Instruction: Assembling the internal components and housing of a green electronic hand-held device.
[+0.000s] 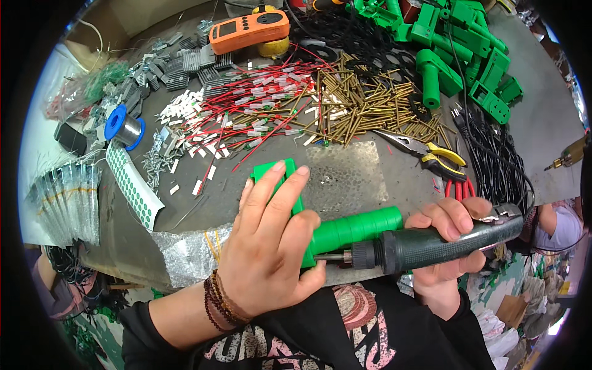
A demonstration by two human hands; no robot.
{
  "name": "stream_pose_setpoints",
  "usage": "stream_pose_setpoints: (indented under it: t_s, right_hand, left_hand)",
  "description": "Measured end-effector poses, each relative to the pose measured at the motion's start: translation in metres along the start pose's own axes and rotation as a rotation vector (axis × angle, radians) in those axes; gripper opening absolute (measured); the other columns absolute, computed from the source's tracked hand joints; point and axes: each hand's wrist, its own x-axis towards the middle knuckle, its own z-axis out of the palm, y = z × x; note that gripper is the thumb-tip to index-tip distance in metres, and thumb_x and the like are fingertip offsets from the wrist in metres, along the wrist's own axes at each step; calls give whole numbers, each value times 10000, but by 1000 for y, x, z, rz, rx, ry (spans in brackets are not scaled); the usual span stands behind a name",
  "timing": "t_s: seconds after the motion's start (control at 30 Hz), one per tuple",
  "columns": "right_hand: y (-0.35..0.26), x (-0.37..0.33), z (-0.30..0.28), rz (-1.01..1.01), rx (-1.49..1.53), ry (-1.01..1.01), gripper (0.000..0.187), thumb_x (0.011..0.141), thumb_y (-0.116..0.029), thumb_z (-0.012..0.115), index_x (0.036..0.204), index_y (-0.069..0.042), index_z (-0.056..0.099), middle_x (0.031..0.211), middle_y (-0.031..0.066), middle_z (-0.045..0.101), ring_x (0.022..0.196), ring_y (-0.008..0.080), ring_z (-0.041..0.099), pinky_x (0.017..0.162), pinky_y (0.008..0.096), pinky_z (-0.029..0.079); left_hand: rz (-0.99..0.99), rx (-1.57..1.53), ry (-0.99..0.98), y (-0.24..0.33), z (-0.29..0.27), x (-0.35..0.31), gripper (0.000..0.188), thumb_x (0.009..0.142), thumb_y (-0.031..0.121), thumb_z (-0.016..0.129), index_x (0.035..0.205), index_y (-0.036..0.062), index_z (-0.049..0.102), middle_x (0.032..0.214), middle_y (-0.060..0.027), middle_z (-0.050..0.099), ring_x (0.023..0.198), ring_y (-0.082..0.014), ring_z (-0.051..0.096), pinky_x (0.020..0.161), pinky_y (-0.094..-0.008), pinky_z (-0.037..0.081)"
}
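Observation:
My left hand (262, 246) is closed around a green plastic tool housing (357, 232), its fingers over the boxy end. The ribbed round handle of the housing sticks out to the right. In my right hand (443, 223) is a black corded electric screwdriver (453, 246), lying nearly level below that handle. Its metal bit (333, 256) points left and reaches the lower edge of the housing, beside my left thumb. The bit's tip is hidden, so I cannot tell whether it sits on a screw.
Beyond my hands lie brass rods (370, 102), red wires (271, 92) and white pieces (183, 106). Pliers (425, 154) rest at right, near black cords (493, 160). Green housings (462, 61) are piled far right. A solder spool (125, 127) and orange meter (250, 32) stand further left.

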Motion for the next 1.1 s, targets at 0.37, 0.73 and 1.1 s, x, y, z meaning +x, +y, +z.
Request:
stream_pose_setpoints:
  t_s: [0.37,0.73,1.1]
  right_hand:
    - [-15,5,-7,35,-64,-101,388,818,-231,859,1057,-242,554,1094,-86,559,1008,97,556,1126,433,367]
    - [-12,37,10,10,-151,10,374,847,-117,792,1104,-176,527,1144,-33,518,1052,123,539,1130,440,353]
    - [-4,46,-2,50,-51,39,403,808,-178,848,1082,-229,556,1124,-65,528,1048,99,545,1110,415,373]
  left_hand:
    - [52,-31,-17,-3,-5,-1,592,670,197,824,1157,1,551,1400,-277,471,1336,-523,430,1103,-572,374]
    - [-604,-764,-347,-53,-46,-3,860,846,121,790,1522,59,262,983,-42,630,917,-154,578,865,-325,472]
    - [-528,-843,-273,-62,-37,-10,882,833,61,774,1540,80,246,925,-24,576,892,-142,547,816,-304,436]
